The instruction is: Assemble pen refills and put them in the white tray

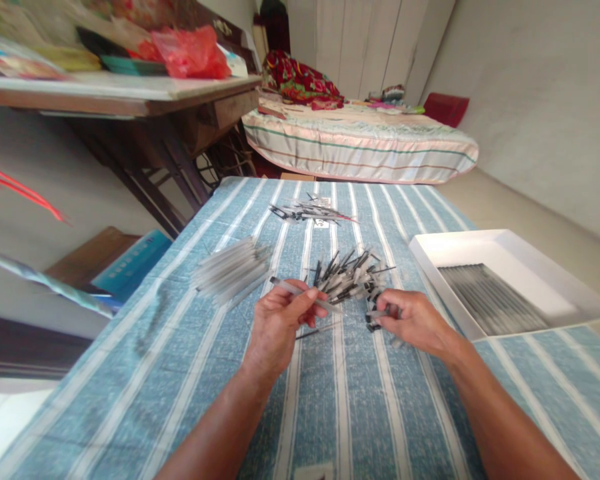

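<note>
My left hand is closed on a slim translucent pen barrel, held slanting, with a dark end at its upper left. To its right, my right hand pinches small black-and-clear pieces that look like pen caps; blur hides how many. Just beyond both hands lies a loose heap of black and clear small parts. Left of them is a stack of similar translucent barrels. One thin dark rod rests on the cloth below my left fingers.
A white open box on the right holds a row of dark pens. Farther back lies a bundle of thin dark and clear sticks. A blue striped cloth covers the table. A wooden desk stands at left, a bed behind.
</note>
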Motion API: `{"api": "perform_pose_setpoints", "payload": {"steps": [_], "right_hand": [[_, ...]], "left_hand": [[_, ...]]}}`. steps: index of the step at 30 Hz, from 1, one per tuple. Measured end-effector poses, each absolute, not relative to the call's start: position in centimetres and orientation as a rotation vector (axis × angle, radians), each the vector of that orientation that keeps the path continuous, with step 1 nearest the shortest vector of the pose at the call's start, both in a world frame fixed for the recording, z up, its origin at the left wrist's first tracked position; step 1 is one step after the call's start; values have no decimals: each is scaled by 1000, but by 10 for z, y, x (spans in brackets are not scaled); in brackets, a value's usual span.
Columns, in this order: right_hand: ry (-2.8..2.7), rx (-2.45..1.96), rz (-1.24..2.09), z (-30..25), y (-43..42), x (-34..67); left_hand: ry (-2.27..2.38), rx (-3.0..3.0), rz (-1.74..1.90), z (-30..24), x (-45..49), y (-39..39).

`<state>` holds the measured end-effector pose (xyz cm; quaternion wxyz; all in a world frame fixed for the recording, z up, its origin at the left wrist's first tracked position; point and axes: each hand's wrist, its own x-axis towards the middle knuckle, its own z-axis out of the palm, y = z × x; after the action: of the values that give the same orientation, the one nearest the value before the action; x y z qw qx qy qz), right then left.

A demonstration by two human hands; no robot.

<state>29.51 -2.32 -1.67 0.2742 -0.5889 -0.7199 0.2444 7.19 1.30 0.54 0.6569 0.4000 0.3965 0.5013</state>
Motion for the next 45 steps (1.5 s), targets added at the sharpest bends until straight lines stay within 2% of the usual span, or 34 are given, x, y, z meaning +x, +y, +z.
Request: {"api": "perform_pose_setpoints", "payload": {"steps": [11, 18, 32, 39, 45], "right_hand": [[-1742, -1430, 605, -27, -24, 276], [-1845, -1289, 471, -23, -24, 265], [-1826, -1285, 531, -28, -29, 254], [-1772, -1289, 714, -30, -34, 249], [-1793, -1269, 625, -27, -37, 245]], "left_hand": [[858, 934, 1148, 2, 75, 11], [856, 918, 1157, 2, 75, 11], [859, 1008, 1128, -1, 76, 10], [865, 965, 1085, -1, 77, 9], [898, 892, 1058, 0, 76, 9]]}}
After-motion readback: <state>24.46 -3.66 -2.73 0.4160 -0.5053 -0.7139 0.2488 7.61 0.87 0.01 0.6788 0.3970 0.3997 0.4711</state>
